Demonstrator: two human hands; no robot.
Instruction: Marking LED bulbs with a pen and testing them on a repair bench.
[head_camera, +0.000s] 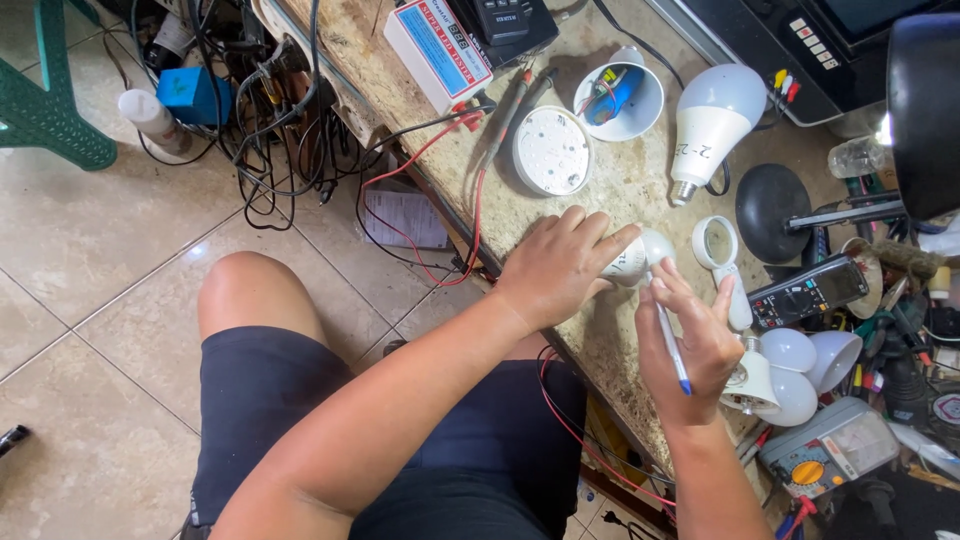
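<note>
White bulb (640, 258) lies on its side on the counter (600, 190), near the front edge, under the left hand (560, 268). Left hand is laid over the bulb, fingers (600, 245) spread along its top, pinning it down. Right hand (690, 345) sits just right of it, closed around a pen (670, 345) with a blue cap end; pen tip meets the bulb's surface. Hands are close together, nearly touching at the bulb.

Around them on the speckled stone counter:
- round white disc (551, 150) behind the left hand, next to two probes (515, 110) with red leads (420, 160) running off the edge
- open white bulb housing (620, 100) with blue and coloured parts inside
- larger whole bulb (712, 120) lying right of that housing
- white box tester (438, 52) at the back
- magnifier (718, 245) just right of the hands
- black multimeter (808, 292) beyond the magnifier
- several white domes (800, 365) clustered right of the right hand
- second meter with a yellow dial (828, 450) at the near right
- black lamp base (772, 200) and shade (925, 110) at the far right

Floor (90, 330) is beige tile, tangled cables (260, 110) beside the counter's edge. Person sits with bare knee (250, 290) and dark shorts (280, 400) below the counter.
</note>
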